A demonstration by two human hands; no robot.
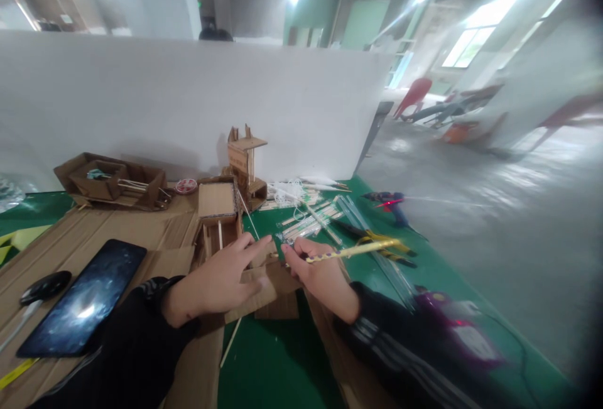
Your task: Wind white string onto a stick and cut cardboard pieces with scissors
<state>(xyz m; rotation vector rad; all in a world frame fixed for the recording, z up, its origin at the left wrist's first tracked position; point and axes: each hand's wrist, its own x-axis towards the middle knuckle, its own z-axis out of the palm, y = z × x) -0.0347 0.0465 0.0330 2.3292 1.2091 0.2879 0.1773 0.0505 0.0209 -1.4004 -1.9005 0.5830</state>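
Note:
My right hand (324, 277) is closed around a yellow pencil (362, 249) with dark spots. The pencil's back end points right, and its tip is down by a piece of cardboard (277, 276). Across from it, my left hand (219, 280) lies over the same cardboard, index finger and thumb stretched apart. Just beyond my left hand stands a cardboard box structure (217, 200) with a thin stick in it. Another cardboard strip (277, 307) lies underneath, near the green table top.
A phone (85, 299) and a black mouse-like object (46, 288) lie left on cardboard sheeting. Wooden sticks (311, 220), yellow-and-black pliers (381, 242), a glue gun (389, 203) and a blurred purple device (452, 321) are at right. A white partition (188, 101) stands behind.

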